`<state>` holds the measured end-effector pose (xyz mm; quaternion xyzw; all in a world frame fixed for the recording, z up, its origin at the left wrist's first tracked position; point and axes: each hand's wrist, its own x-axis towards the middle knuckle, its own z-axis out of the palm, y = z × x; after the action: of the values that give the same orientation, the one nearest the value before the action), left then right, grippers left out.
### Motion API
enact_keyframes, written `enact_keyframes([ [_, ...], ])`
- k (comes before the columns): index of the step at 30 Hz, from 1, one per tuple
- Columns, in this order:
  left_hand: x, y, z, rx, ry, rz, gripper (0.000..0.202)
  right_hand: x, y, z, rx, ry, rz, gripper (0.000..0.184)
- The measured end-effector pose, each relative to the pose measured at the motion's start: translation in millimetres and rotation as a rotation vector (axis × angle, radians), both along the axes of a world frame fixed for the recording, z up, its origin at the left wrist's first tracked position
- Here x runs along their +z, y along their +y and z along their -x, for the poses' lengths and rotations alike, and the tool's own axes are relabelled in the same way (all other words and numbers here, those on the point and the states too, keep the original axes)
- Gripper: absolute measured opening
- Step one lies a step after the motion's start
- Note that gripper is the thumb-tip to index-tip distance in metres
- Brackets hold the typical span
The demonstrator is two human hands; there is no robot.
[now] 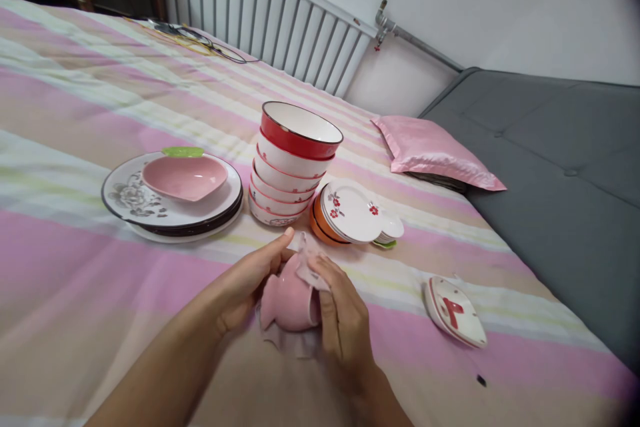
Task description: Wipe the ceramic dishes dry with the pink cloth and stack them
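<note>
Bare hands, one pair. Left hand (250, 283): thumb raised, gripping the left side of a glossy pink ceramic pot with a rounded belly and flared end (287, 303); its fingers are mostly hidden behind. Right hand (345, 313): fingers bent around a thin, pale cloth (313, 272), pressing it against the pot's right, open end. The pot lies between both palms, tipped on its side, just above a pink, cream and white striped bedspread (65, 327); part of the cloth hangs below it.

Just beyond the hands: upright stack of white bowls with red rims, topped by a red bowl with white interior and dark lip (285, 180). Small printed motifs on the sides, too small to make out.

Left of the stack: white round plates with a grey flower print and dark edges (133, 197), bearing a pink heart-shaped dish with green leaf tab (185, 178).

Right of the stack: white round plates with red flower sprigs (353, 210), leaning on orange bowls (320, 227); small white dishes (393, 225) beside them.

Farther right, apart: white fan-shaped dishes with a red, bow-like motif (457, 310); near them, a small black object (481, 380).
</note>
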<state>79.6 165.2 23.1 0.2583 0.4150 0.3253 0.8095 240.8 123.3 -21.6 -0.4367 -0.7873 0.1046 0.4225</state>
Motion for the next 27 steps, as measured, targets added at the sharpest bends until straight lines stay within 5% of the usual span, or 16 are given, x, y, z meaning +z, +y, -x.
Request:
enact_keyframes([
  [5, 0.9, 1.0, -0.5, 0.02, -0.106, 0.168, 0.048, 13.7, -9.9, 6.9, 0.22, -0.207, -0.16, 0.033],
  [12, -4.4, 4.1, 1.5, 0.025, -0.138, 0.174, 0.051, 18.5, -11.8, 9.1, 0.286, -0.224, -0.172, 0.024],
  [17, -3.7, 4.3, 1.1, 0.012, -0.167, 0.162, 0.053, 12.8, -8.4, 8.6, 0.236, -0.19, -0.224, 0.012],
  [27, -10.9, 1.9, 0.7, -0.008, -0.11, 0.138, 0.052, 6.9, -3.4, 9.4, 0.079, -0.383, -0.222, 0.032],
])
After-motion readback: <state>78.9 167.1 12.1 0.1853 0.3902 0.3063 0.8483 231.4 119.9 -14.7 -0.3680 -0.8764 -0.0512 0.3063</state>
